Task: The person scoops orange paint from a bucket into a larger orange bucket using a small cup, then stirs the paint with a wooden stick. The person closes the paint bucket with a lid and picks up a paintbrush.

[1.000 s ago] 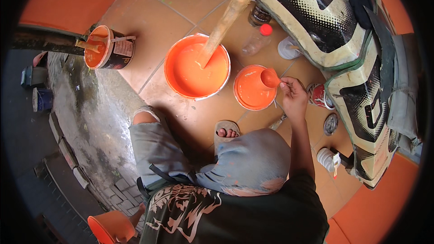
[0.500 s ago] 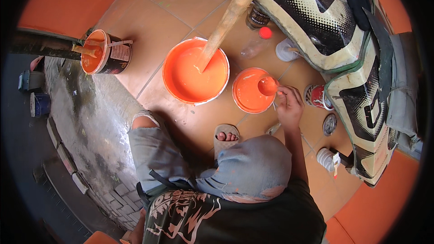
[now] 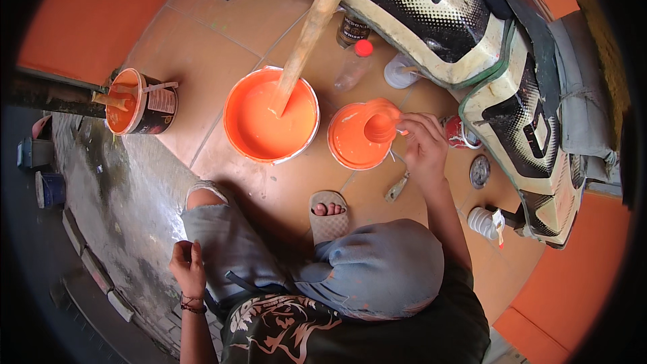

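Fingers (image 3: 419, 123) of the right hand (image 3: 426, 147) pinch an orange scoop (image 3: 381, 128) at one side, over the smaller orange tub (image 3: 350, 166) — scooping paint (image 3: 346, 138), I'd judge, which calls for a level, steady hold. The left hand (image 3: 189, 270), loosely curled, hangs beside the left trouser leg (image 3: 232, 246) — whether it's holding anything, I can't tell.

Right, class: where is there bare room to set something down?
A broad bare patch of tiled floor lies between the dark paint can and the large orange bucket. A smaller one lies between that bucket and the sandal. Right of the large bucket it is crowded: clear bottle, white cup, red can, the right hand by the smaller bucket.
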A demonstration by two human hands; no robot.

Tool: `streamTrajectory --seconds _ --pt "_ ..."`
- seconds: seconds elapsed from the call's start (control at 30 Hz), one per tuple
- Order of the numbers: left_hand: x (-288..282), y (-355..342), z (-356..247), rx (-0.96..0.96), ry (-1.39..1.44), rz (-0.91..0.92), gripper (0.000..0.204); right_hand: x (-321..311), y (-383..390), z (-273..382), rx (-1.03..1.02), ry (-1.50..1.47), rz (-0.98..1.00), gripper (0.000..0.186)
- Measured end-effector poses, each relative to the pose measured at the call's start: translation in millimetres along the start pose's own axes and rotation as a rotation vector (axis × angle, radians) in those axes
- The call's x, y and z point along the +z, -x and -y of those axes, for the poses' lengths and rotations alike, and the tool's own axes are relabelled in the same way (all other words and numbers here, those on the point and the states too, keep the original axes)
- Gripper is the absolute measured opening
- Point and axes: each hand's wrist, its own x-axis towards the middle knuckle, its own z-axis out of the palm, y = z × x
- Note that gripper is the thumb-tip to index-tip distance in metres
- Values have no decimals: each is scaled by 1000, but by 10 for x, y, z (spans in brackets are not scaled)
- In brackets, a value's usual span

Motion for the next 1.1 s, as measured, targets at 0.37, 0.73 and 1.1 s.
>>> streamTrajectory --seconds 0.37,0.73,1.1 --pt "705 -484 -1012 541 -68 305 9 -121 149 -76 295 -411 27 18" --pt "1079 -725 -1703 574 33 356 12 -65 348 13 462 -332 41 15" --pt "1285 -886 -1505 420 135 318 24 375 859 -265 722 -642 -313 16"
